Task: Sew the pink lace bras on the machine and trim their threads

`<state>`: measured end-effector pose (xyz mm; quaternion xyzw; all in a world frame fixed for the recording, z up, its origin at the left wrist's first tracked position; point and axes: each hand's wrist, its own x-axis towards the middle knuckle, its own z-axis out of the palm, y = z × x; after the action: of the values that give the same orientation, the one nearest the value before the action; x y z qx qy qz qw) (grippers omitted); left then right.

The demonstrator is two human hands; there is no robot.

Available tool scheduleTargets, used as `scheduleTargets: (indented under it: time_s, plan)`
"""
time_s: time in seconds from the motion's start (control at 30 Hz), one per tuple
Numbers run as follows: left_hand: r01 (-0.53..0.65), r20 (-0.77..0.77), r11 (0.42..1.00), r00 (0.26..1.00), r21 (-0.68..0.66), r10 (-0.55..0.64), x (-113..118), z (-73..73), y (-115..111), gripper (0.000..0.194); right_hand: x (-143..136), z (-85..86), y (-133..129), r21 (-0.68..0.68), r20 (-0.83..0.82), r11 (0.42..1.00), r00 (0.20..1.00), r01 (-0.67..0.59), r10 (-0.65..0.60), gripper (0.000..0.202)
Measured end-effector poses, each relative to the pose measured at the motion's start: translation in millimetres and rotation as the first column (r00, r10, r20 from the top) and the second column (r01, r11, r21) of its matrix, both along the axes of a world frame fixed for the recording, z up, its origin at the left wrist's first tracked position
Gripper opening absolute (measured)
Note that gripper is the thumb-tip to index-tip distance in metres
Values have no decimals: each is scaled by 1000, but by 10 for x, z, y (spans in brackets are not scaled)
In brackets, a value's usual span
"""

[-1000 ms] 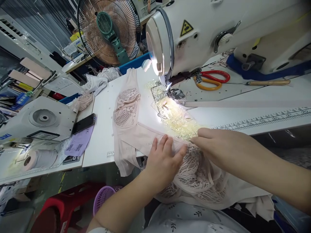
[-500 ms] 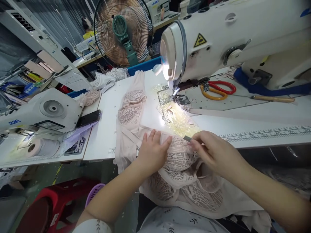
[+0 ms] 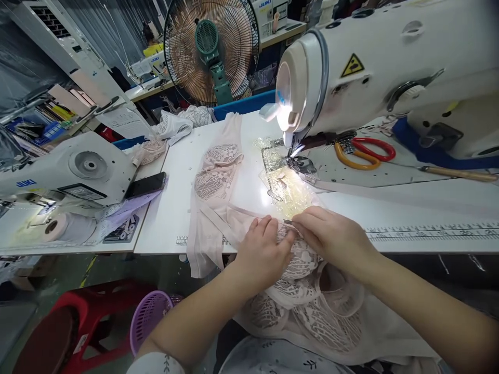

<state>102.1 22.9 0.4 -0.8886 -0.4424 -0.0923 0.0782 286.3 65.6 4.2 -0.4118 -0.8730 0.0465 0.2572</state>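
A beige lace bra (image 3: pixel 302 262) hangs over the table's front edge onto my lap, one of several joined or piled together. My left hand (image 3: pixel 265 252) lies on its upper edge, thumb apart from the fingers, pressing the fabric. My right hand (image 3: pixel 331 236) is closed in a pinch on a small flat grey metal piece (image 3: pixel 288 222), whose tip points left along the bra's edge; its rest is hidden by the fingers. Another beige lace bra part (image 3: pixel 216 179) stretches flat on the table to the left. The sewing machine's needle area (image 3: pixel 294 153) is lit just beyond my hands.
Scissors with red and orange handles (image 3: pixel 358 156) and a wooden-handled tool (image 3: pixel 460 173) lie beneath the machine arm. A phone (image 3: pixel 146 185), a second sewing machine (image 3: pixel 86 169) and a thread cone (image 3: pixel 70 227) are left. A fan (image 3: pixel 212 62) stands behind; a red stool (image 3: pixel 93 311) and purple basket (image 3: pixel 150 317) stand below.
My head view has shifted, so the table things appear farther right. My right hand has moved left along the bra edge, closer to my left hand, with the grey metal piece.
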Motion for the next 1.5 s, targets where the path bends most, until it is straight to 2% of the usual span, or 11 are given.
scheduleTargets:
  time_s: [0.13,0.3,0.5,0.6,0.77,0.9,1.07,1.27,1.37,1.5]
  plan:
    - [-5,12,998,1000,-63,6,17,26,-12,49,-10,-35,24,78,43,997,999,-6,3,23]
    - [-4,4,997,1000,-78,4,11,40,-6,55,12,-12,67,150,119,982,988,-119,101,23]
    - [-8,-3,997,1000,-83,8,20,56,-5,55,173,134,15,120,184,985,977,-127,103,22]
    - [1,-10,997,1000,-79,-2,23,58,-4,56,239,167,-24,86,151,990,984,-109,95,20]
    - [4,-17,996,1000,-86,-6,18,54,2,57,176,75,23,93,38,989,993,-116,113,23]
    - [10,-20,996,1000,-85,-11,7,53,9,58,69,-7,114,73,33,989,991,-130,128,24]
    - [6,-23,996,1000,-86,-8,2,66,9,55,104,37,119,78,65,984,986,-160,155,23]
    - [34,-20,996,999,-79,-36,-16,84,18,50,375,146,-29,10,138,997,988,-70,68,21]
    - [45,-17,998,999,-52,-46,6,95,13,48,437,122,-76,-52,42,999,999,7,-5,22]
    - [62,-26,997,998,-41,-63,128,89,-10,50,364,40,-81,-157,-60,986,996,60,-70,25]
